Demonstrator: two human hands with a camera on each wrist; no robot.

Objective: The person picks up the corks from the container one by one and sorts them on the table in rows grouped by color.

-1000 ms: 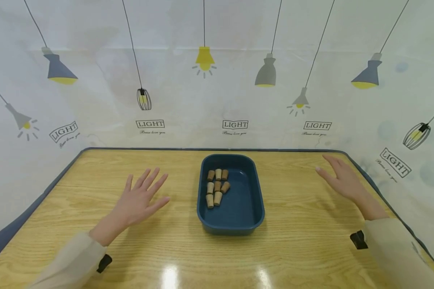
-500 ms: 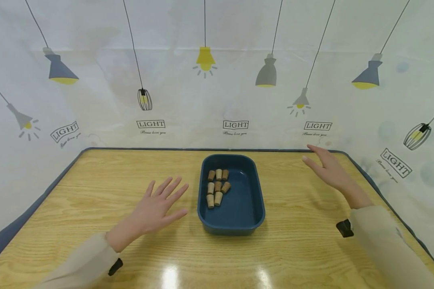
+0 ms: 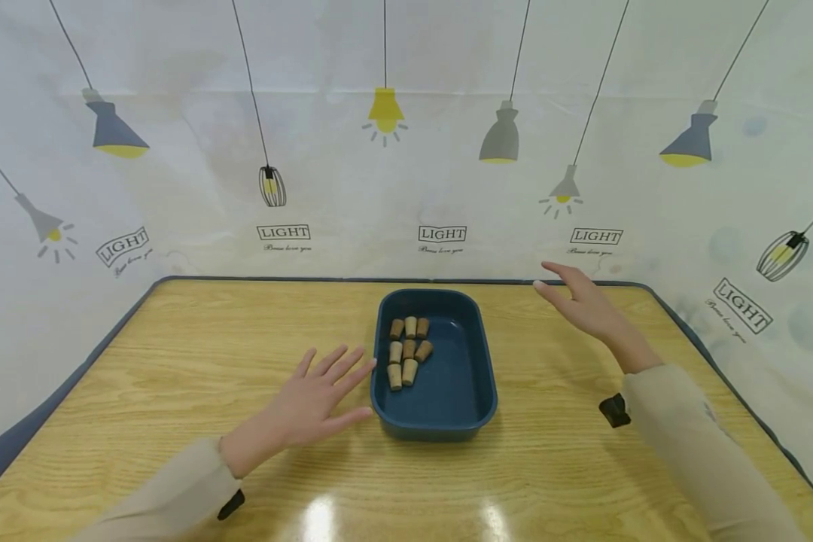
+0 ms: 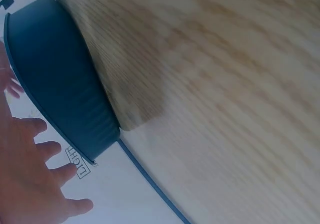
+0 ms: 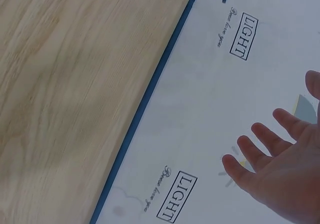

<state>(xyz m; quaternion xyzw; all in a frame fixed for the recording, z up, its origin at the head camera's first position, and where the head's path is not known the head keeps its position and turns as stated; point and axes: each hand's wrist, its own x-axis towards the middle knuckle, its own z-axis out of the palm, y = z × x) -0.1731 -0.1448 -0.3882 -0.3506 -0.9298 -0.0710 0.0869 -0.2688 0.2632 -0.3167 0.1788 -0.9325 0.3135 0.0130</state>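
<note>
A deep blue tray [image 3: 457, 430] stands at the middle of the table, and several small tapered corks [image 3: 409, 350] lie in rows along its left half, some pale and some darker brown. My left hand [image 3: 315, 399], fingers spread, hovers beside the tray with its fingertips right at the left rim. In the left wrist view the same hand [image 4: 30, 179] shows near the tray's outer wall [image 4: 60, 73]. Off to the right and further back, my right hand [image 3: 586, 309] is raised with thumb and fingers apart, holding nothing.
The wooden table [image 3: 257, 316] has a dark blue edge. Behind and at both sides stands a pale backdrop [image 3: 352, 188] printed with lamps and the word LIGHT. Black straps [image 3: 615, 410] show under the sleeves.
Both hands have moved inward toward the tray, the left one rightward and slightly nearer, the right one leftward and slightly up. The tray and corks have stayed put.
</note>
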